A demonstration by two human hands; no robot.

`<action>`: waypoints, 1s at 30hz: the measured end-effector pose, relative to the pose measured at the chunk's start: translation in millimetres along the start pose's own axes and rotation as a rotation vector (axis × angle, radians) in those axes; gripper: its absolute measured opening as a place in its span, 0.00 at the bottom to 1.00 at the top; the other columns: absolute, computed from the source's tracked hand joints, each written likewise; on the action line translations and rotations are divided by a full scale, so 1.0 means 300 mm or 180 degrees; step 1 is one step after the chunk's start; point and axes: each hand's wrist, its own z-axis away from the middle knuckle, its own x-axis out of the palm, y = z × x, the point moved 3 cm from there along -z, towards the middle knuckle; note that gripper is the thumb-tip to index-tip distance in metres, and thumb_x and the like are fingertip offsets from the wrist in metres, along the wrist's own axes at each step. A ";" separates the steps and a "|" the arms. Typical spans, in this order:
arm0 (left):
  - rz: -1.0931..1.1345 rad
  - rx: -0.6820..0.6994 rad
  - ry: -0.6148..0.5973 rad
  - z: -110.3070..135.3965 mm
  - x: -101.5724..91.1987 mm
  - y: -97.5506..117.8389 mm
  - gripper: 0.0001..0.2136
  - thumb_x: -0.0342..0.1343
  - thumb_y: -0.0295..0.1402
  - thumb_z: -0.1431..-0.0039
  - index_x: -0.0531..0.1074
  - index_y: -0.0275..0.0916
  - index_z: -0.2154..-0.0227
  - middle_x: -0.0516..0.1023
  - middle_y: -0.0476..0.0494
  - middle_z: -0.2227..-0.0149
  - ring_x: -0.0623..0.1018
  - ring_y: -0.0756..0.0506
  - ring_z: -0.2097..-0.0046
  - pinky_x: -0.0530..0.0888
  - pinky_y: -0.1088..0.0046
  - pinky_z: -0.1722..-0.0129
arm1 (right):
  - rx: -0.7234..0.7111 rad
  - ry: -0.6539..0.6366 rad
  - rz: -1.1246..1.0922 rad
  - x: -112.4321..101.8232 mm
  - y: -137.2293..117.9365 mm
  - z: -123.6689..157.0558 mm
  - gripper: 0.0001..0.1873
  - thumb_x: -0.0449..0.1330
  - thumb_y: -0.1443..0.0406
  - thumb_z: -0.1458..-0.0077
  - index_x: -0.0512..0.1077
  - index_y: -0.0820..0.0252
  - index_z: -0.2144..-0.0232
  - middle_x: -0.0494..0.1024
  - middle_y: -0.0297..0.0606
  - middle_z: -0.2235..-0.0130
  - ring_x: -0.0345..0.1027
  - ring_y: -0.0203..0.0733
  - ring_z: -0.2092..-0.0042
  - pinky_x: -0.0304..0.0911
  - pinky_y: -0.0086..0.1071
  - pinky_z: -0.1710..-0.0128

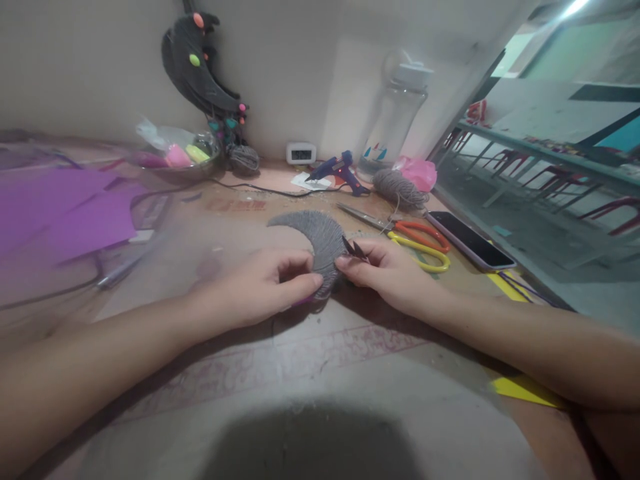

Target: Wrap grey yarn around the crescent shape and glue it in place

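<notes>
A grey yarn-wrapped crescent lies on the floor between my hands. My left hand pinches its lower end, thumb and fingers closed on the yarn. My right hand is closed on a small dark thread snipper, whose blades point at the crescent's right edge. A strand of grey yarn runs from the crescent toward a grey yarn ball at the back right.
Orange-and-yellow scissors, a phone, a blue glue gun, a water bottle, a pink bag and a small clock sit behind. Purple paper lies left; a bowl and dark decorated crescent stand by the wall.
</notes>
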 end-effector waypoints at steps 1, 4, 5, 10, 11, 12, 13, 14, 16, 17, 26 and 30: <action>0.0009 0.0031 0.0004 0.000 0.000 0.003 0.13 0.49 0.37 0.37 0.65 0.39 0.76 0.70 0.53 0.76 0.69 0.51 0.73 0.64 0.77 0.74 | 0.0007 -0.0012 0.0030 -0.001 0.001 0.002 0.11 0.61 0.61 0.45 0.69 0.62 0.74 0.66 0.27 0.76 0.55 0.29 0.74 0.51 0.25 0.74; 0.0091 0.0076 -0.0027 0.003 -0.001 0.006 0.12 0.47 0.36 0.36 0.68 0.39 0.74 0.71 0.51 0.74 0.71 0.50 0.70 0.67 0.76 0.71 | -0.0015 -0.0041 0.0049 -0.003 0.003 0.004 0.10 0.62 0.61 0.46 0.70 0.63 0.72 0.67 0.28 0.75 0.56 0.29 0.74 0.51 0.25 0.75; 0.0131 0.0068 -0.0044 0.004 -0.001 0.005 0.12 0.47 0.37 0.36 0.69 0.39 0.73 0.72 0.51 0.72 0.72 0.50 0.69 0.68 0.75 0.69 | -0.0023 -0.0065 0.0057 -0.003 0.003 0.004 0.10 0.62 0.61 0.46 0.70 0.63 0.73 0.67 0.28 0.75 0.56 0.29 0.74 0.51 0.25 0.75; 0.0108 0.0064 -0.0053 0.008 -0.001 0.005 0.11 0.46 0.36 0.36 0.70 0.39 0.70 0.73 0.51 0.71 0.73 0.49 0.67 0.69 0.75 0.68 | -0.0150 -0.0029 0.0238 -0.005 0.000 -0.001 0.12 0.60 0.59 0.44 0.68 0.62 0.74 0.65 0.27 0.76 0.55 0.29 0.75 0.51 0.25 0.76; 0.0094 0.0053 -0.0064 0.009 0.000 0.006 0.11 0.47 0.36 0.36 0.70 0.39 0.71 0.73 0.51 0.71 0.73 0.50 0.68 0.68 0.75 0.69 | -0.0163 0.0000 0.0280 -0.006 0.001 -0.002 0.12 0.59 0.59 0.44 0.68 0.62 0.73 0.65 0.28 0.75 0.55 0.29 0.74 0.52 0.25 0.75; 0.0079 0.0032 -0.0061 0.008 0.000 0.007 0.10 0.48 0.36 0.36 0.69 0.39 0.72 0.73 0.51 0.72 0.72 0.50 0.69 0.68 0.76 0.70 | -0.0155 0.0027 0.0324 -0.009 0.004 -0.003 0.12 0.59 0.59 0.43 0.68 0.62 0.73 0.66 0.28 0.75 0.56 0.30 0.74 0.53 0.25 0.75; 0.0057 0.0008 -0.0044 0.008 -0.001 0.008 0.11 0.49 0.36 0.37 0.68 0.39 0.73 0.73 0.52 0.73 0.72 0.51 0.71 0.67 0.77 0.72 | -0.0134 0.0049 0.0397 -0.014 0.007 -0.004 0.12 0.58 0.58 0.43 0.68 0.61 0.73 0.66 0.29 0.75 0.57 0.30 0.74 0.53 0.25 0.76; 0.0007 -0.0012 -0.0017 0.007 -0.002 0.008 0.11 0.50 0.37 0.37 0.67 0.39 0.74 0.73 0.53 0.75 0.71 0.51 0.73 0.66 0.77 0.73 | -0.0145 0.0073 0.0509 -0.021 0.010 -0.004 0.12 0.58 0.58 0.42 0.68 0.61 0.72 0.67 0.29 0.75 0.57 0.30 0.75 0.54 0.25 0.76; -0.0160 -0.0006 0.0084 0.005 -0.007 0.007 0.13 0.51 0.39 0.38 0.66 0.38 0.75 0.71 0.54 0.78 0.69 0.52 0.75 0.64 0.77 0.76 | -0.0418 0.0152 0.0916 -0.042 0.004 0.000 0.12 0.57 0.57 0.42 0.68 0.61 0.69 0.69 0.30 0.74 0.61 0.32 0.74 0.56 0.26 0.75; -0.0237 0.0020 0.0127 0.003 -0.010 0.007 0.13 0.52 0.39 0.38 0.67 0.38 0.76 0.70 0.54 0.78 0.69 0.52 0.76 0.63 0.78 0.76 | -0.0696 0.0208 0.1231 -0.054 -0.005 0.004 0.13 0.57 0.56 0.41 0.69 0.62 0.67 0.71 0.32 0.72 0.63 0.33 0.72 0.58 0.26 0.73; -0.0564 0.0152 0.0268 0.002 -0.014 0.007 0.14 0.51 0.40 0.38 0.67 0.38 0.76 0.69 0.53 0.77 0.68 0.51 0.73 0.62 0.76 0.75 | -0.2617 0.0268 0.4250 -0.059 -0.059 0.041 0.19 0.47 0.59 0.33 0.73 0.65 0.61 0.74 0.39 0.72 0.62 0.40 0.71 0.51 0.32 0.72; -0.0420 0.0089 0.0193 0.010 -0.009 0.011 0.12 0.50 0.37 0.38 0.65 0.39 0.75 0.69 0.53 0.77 0.68 0.52 0.74 0.62 0.76 0.74 | -0.2615 0.0323 0.4345 -0.051 -0.057 0.035 0.17 0.48 0.62 0.33 0.74 0.65 0.63 0.73 0.38 0.74 0.61 0.40 0.72 0.49 0.33 0.73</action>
